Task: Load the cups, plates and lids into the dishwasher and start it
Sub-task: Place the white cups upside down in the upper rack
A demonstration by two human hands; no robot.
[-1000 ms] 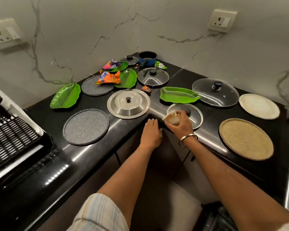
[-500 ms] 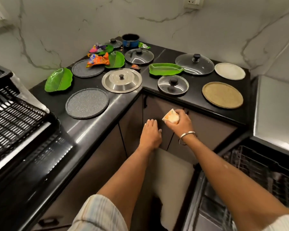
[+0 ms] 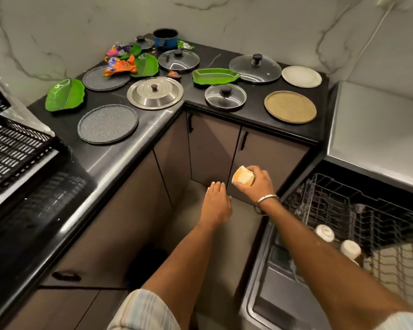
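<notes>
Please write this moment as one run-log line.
right hand: holds cup | left hand: empty | dishwasher rack: open

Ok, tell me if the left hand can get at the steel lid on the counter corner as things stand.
Probably yes: the left hand is open and holds nothing, and the steel lid lies uncovered near the counter's front edge, with nothing between them.

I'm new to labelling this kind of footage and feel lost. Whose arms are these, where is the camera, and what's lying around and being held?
The camera sits on a person's head, looking down at their own arms. The right hand grips a small orange-and-white cup; the left hand is open and holds nothing. On the black corner countertop lie lids and plates, such as a round steel lid and a speckled grey round plate. At lower right, the open dishwasher's wire rack already holds white cups.
</notes>
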